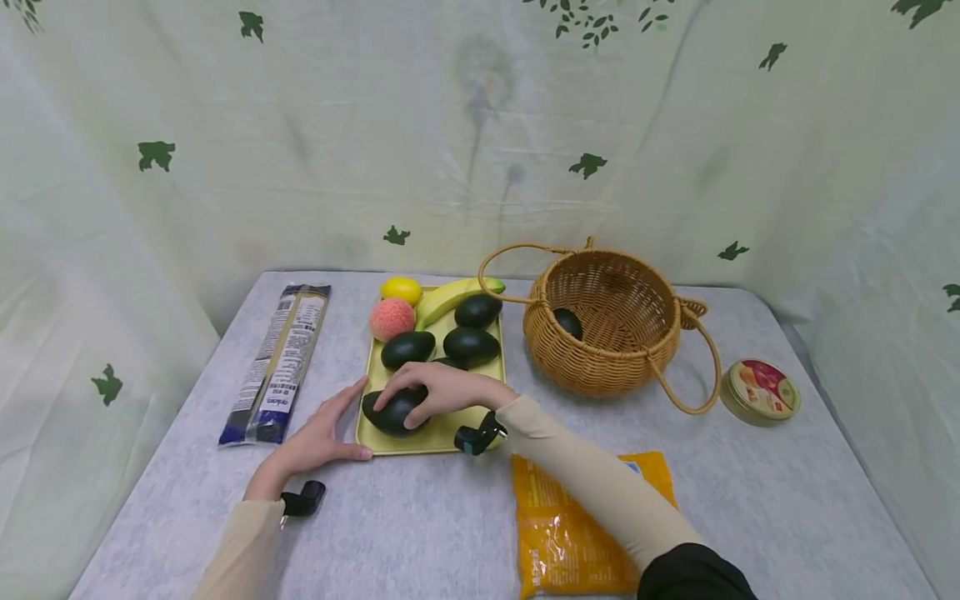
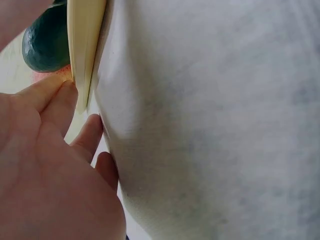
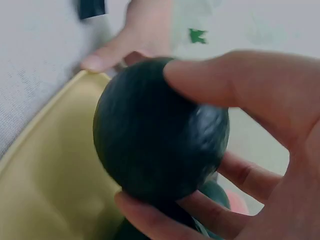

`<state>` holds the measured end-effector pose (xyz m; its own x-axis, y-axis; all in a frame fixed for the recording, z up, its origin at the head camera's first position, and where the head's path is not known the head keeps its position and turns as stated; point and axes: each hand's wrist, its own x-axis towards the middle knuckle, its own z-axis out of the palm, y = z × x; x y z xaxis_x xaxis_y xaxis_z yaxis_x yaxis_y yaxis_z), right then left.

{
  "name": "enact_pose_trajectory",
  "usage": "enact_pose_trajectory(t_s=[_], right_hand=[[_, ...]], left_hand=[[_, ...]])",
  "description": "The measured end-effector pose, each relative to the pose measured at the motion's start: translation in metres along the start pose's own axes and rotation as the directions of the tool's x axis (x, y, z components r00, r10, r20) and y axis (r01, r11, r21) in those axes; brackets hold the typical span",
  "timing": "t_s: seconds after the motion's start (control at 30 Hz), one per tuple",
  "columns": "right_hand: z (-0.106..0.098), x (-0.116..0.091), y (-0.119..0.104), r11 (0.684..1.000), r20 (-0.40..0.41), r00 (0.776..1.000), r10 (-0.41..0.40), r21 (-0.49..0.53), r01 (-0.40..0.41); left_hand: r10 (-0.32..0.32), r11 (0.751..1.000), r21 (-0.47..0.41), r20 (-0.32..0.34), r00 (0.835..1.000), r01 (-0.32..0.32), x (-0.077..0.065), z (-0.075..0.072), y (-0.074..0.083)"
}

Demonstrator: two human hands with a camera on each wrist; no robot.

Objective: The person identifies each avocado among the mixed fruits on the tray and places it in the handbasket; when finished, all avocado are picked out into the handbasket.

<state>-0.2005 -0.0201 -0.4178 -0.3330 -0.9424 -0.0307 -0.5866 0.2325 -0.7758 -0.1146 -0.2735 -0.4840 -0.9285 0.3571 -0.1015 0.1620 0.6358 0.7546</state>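
My right hand [image 1: 442, 390] grips a dark green avocado [image 1: 393, 412] over the near left part of a yellow tray [image 1: 442, 442]; thumb and fingers curl round it in the right wrist view, where the avocado [image 3: 155, 130] fills the middle. Spread along the tray's left edge, my left hand [image 1: 322, 433] touches the rim with straight fingers. Several more avocados [image 1: 471, 346] lie on the tray, one partly hidden behind the right hand. At the far end are a banana [image 1: 453, 298], a lemon [image 1: 401, 290] and a pinkish-red round fruit [image 1: 392, 319].
Right of the tray stands a wicker basket [image 1: 592, 371] with its handles folded out and an avocado [image 1: 568, 322] inside. A round tin [image 1: 761, 392] sits farther right. An orange bag [image 1: 555, 533] lies under the right forearm. At left lies a long clear-and-blue packet [image 1: 277, 367].
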Motion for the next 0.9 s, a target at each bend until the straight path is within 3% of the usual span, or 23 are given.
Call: enact_pose_trajectory(t_s=[0.17,0.4,0.53,0.63,0.9], right_hand=[[-0.017,-0.021,0.005,0.976,-0.052,0.999,-0.017,0.214,0.028],[-0.038,-0.058,0.005,0.957,-0.117,0.992,0.047,0.291,-0.011],[-0.049,-0.08,0.001,0.921,-0.143,0.981,0.127,0.384,-0.063],[-0.058,-0.097,-0.005,0.899,-0.173,0.974,0.146,0.435,-0.058],[-0.081,-0.14,-0.008,0.884,-0.25,0.945,0.21,0.462,-0.074]], left_hand=[[-0.007,1.0,0.012,0.014,1.0,0.007,0.001,-0.001,0.002],[-0.028,0.996,0.08,0.024,0.999,0.026,0.0,0.001,0.006],[-0.03,0.995,0.093,0.021,0.999,0.028,0.001,0.001,0.008],[-0.036,0.995,0.097,0.021,0.999,0.034,0.001,0.0,0.009],[-0.044,0.995,0.094,0.017,0.999,0.042,0.002,0.0,0.01]])
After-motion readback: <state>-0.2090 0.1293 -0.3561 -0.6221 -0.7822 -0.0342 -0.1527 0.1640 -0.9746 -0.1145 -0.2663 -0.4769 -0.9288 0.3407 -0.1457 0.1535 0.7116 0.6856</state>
